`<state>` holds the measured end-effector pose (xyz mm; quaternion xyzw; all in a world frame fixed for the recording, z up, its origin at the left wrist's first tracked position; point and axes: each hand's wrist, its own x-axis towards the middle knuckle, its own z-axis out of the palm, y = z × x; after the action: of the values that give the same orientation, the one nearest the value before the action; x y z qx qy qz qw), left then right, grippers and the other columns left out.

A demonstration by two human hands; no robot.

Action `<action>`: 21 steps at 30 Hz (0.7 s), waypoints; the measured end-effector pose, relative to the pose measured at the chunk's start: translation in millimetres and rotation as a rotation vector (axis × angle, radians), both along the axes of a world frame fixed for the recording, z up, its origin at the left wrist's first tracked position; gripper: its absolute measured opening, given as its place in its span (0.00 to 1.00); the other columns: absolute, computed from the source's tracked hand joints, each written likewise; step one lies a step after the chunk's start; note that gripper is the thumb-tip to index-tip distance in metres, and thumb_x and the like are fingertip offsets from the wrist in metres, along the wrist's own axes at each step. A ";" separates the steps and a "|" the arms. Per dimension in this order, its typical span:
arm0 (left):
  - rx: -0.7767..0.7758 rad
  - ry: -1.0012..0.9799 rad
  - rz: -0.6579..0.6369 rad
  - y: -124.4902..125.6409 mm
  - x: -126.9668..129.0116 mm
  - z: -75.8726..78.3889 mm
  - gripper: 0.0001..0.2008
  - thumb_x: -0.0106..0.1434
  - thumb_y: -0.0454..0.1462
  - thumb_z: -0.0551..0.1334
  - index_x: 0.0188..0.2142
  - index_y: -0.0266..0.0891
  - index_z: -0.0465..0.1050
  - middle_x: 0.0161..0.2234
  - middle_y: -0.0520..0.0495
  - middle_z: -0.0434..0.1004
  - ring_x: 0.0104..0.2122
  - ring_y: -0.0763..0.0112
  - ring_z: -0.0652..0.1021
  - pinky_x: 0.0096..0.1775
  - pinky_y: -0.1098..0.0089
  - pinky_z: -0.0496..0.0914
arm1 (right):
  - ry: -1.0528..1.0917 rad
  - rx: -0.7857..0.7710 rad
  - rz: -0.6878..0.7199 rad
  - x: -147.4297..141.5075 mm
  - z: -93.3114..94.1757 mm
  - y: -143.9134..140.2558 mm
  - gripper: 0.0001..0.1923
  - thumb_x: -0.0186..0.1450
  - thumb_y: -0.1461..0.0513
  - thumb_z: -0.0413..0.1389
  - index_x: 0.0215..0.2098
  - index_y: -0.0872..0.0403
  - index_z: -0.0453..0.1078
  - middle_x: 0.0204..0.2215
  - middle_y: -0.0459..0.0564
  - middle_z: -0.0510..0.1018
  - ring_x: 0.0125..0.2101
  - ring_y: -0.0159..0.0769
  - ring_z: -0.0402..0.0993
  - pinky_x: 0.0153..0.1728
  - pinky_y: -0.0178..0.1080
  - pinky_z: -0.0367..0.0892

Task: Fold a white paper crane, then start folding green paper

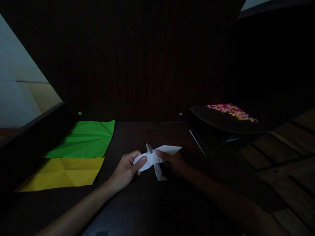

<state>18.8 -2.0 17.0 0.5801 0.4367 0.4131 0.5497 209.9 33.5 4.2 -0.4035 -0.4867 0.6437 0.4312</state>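
Note:
A folded white paper piece (154, 158), shaped like an origami figure, is held just above the dark tabletop. It has a pointed end to the right, a blunter end to the left, and two narrow flaps sticking out, one away from me and one toward me. My left hand (128, 167) pinches the left end, thumb on top and fingers underneath. With the thumb on its upper face, my right hand (174, 160) grips the paper right of the middle; most of this hand's fingers are hidden below it.
Creased green paper (83, 139) and yellow paper (64, 173) lie on the left of the dark table (147, 132). A dark panel (137, 65) rises behind. Small pink, red and yellow pieces (232, 111) lie on a curved dark shelf (221, 121) at right. Wooden slats (290, 157) show beyond.

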 end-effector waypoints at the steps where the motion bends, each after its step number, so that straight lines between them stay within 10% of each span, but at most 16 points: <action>1: -0.002 -0.002 -0.004 0.2 -0.2 -0.1 0.24 0.57 0.56 0.62 0.23 0.37 0.66 0.16 0.56 0.63 0.18 0.76 0.63 0.22 0.75 0.55 | 0.004 -0.011 0.000 0.1 0.4 0.4 0.18 0.51 0.51 0.67 0.24 0.55 0.69 0.19 0.43 0.69 0.18 0.28 0.60 0.16 0.32 0.50; 21: -0.153 -0.050 -0.065 -3.4 0.9 0.5 0.22 0.59 0.54 0.62 0.29 0.36 0.69 0.17 0.54 0.70 0.13 0.78 0.66 0.15 0.77 0.57 | 0.033 -0.086 -0.029 -2.6 8.2 1.0 0.20 0.46 0.51 0.68 0.23 0.55 0.65 0.17 0.41 0.67 0.16 0.26 0.58 0.15 0.31 0.48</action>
<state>19.7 -5.4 17.5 0.5397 0.4340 0.3748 0.6163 207.3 34.5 12.5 -0.4181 -0.4454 0.6644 0.4305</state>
